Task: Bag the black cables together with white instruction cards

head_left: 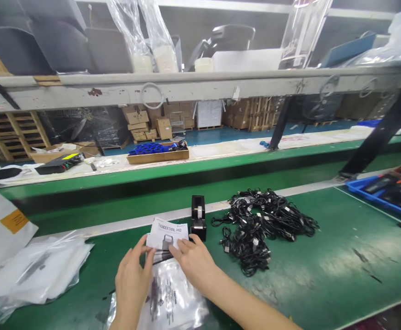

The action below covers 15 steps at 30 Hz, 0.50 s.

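A white printed leaflet (pixel 170 230) marked "Thundertrail Pro", with a picture of a device, is held up over the front of the bench. My left hand (pixel 134 270) pinches its left edge between thumb and fingers. At the right side, my right hand (pixel 195 261) is closed on the leaflet, fingertips over its lower face. Below both hands lie clear plastic bags (pixel 175 298) with printed warning text; dark strips show between them and the leaflet. Just behind the right hand stands a black tape dispenser (pixel 198 217).
To the right lies a heap of coiled black USB cables (pixel 255 224). A stack of plastic bags (pixel 42 266) sits at left. A blue tray (pixel 353 185) holds dark devices at far right. On the raised ledge is a cardboard tray (pixel 157 157) of blue parts.
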Each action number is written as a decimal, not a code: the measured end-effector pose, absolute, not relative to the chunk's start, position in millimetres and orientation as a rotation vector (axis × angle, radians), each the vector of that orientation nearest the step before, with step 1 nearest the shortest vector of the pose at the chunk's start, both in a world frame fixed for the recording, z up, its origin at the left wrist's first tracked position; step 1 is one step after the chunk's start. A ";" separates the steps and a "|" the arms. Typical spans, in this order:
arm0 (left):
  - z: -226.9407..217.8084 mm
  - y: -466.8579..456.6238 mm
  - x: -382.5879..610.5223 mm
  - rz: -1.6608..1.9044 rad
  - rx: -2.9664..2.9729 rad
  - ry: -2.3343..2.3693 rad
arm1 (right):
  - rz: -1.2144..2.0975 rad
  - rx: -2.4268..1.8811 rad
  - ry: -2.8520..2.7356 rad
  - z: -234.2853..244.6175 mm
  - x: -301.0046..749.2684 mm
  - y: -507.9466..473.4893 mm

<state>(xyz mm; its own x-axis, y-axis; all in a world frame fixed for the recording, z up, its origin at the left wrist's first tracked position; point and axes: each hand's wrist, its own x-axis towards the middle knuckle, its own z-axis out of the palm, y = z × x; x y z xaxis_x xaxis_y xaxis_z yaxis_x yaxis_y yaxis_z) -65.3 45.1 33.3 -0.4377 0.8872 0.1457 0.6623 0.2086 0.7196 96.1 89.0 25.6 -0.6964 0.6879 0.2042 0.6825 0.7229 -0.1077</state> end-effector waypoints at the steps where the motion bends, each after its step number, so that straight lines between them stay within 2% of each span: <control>1: 32.5 45.1 -67.1 1.087 1.422 2.168 | 0.090 -1.147 -2.578 25.2 99.4 85.6; 4: 29.1 41.3 -74.5 1.114 1.354 2.068 | 0.340 -1.332 -2.103 26.1 110.2 77.6; 6: 27.9 38.5 -78.1 1.109 1.357 2.067 | 0.457 -1.362 -1.985 27.6 115.7 74.8; 8: 28.5 38.7 -78.2 1.000 1.395 2.172 | 0.455 -1.354 -2.050 27.7 117.9 73.3; 12: 31.6 46.7 -70.8 0.676 1.527 2.294 | 0.247 -1.305 -2.278 18.2 112.9 72.0; 15: 32.2 49.1 -66.5 0.712 1.609 2.277 | 0.233 -1.220 -2.467 8.3 108.5 73.7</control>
<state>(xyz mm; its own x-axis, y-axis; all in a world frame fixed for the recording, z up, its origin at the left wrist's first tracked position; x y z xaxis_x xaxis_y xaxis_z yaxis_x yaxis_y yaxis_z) -66.5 49.1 32.2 -0.3507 0.9342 0.0654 0.8050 0.2650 0.5308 108.5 73.7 8.3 -0.5528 0.7921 0.2589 0.7296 0.6101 -0.3089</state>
